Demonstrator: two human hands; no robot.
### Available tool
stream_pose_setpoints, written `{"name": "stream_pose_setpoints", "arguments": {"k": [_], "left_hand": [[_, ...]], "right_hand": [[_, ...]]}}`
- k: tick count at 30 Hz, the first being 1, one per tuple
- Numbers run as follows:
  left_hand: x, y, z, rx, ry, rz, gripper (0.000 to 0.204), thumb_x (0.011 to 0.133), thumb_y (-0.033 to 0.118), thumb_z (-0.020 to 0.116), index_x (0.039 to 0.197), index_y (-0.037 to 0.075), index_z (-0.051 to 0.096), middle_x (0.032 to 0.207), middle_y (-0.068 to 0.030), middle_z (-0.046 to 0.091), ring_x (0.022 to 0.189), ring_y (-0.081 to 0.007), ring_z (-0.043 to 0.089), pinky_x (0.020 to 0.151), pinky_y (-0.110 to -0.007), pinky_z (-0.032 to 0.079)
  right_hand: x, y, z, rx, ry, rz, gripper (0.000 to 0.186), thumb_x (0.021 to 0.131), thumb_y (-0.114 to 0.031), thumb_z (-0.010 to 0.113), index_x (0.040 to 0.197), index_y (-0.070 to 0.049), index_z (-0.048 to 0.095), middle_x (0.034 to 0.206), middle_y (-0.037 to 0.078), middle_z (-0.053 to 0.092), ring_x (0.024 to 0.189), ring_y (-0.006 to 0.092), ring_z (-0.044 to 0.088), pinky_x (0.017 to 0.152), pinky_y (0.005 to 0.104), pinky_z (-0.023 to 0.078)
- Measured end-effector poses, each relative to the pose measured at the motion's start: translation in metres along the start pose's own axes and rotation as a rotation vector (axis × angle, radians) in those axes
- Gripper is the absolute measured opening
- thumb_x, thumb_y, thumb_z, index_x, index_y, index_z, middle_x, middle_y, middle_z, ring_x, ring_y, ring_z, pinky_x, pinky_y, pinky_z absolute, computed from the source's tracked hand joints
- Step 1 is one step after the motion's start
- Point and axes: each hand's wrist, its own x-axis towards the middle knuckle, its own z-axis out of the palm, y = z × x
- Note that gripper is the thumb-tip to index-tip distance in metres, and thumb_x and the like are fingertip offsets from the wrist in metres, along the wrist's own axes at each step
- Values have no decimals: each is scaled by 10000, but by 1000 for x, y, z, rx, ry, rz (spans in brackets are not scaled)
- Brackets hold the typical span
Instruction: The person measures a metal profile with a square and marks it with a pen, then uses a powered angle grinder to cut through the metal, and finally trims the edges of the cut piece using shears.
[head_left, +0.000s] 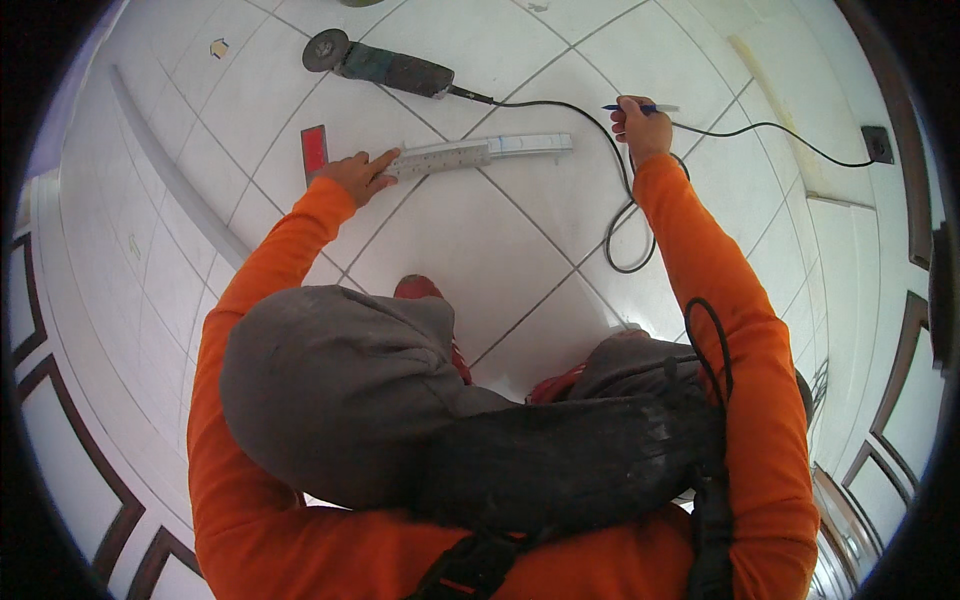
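Observation:
My left hand presses on a try square, its thumb and forefinger spread along the metal blade. The square's red stock lies just beyond that hand, to the left. Along the blade runs a white profile strip, which sticks out to the right of it on the floor. Over at the right, my right hand is closed around a blue pen, held off to the side of the strip. The fingers of my left hand partly hide where blade and stock meet.
An angle grinder lies on the tiled floor at the far side. Its black cord loops beneath my right hand and reaches a dark socket box. A long pale strip curves along the left.

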Motion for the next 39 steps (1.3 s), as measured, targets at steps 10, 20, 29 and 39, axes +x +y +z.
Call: {"name": "stream_pose_setpoints", "arguments": {"k": [10,20,29,39], "left_hand": [[-2,-1,-1,3,40,36,572,1007,568,430,1524,335,361,994,-148,606,869,-356,656,739,-462,539],[-1,2,-3,31,46,37,574,1009,556,438,1528,327,350,994,-139,607,849,-343,654,733,-461,542],[-9,-1,-1,26,72,44,569,1014,570,411,1529,335,346,1013,-124,608,853,-326,656,730,-451,539],[-8,-2,4,-6,97,41,568,1003,579,426,1521,356,361,990,-116,623,836,-317,662,712,-434,544]], "right_hand": [[2,1,9,-36,-13,-24,200,904,-221,643,936,-34,706,727,52,692,582,121,614,536,267,495],[7,5,11,-46,-32,-22,223,904,-235,638,940,-28,713,724,58,696,583,129,626,548,270,506],[-33,-23,72,98,-415,-48,222,906,-159,628,1069,-20,685,843,77,694,695,134,644,595,275,525],[-94,-21,162,145,-743,36,212,893,-112,637,1065,10,663,838,83,687,699,130,625,632,252,519]]}}
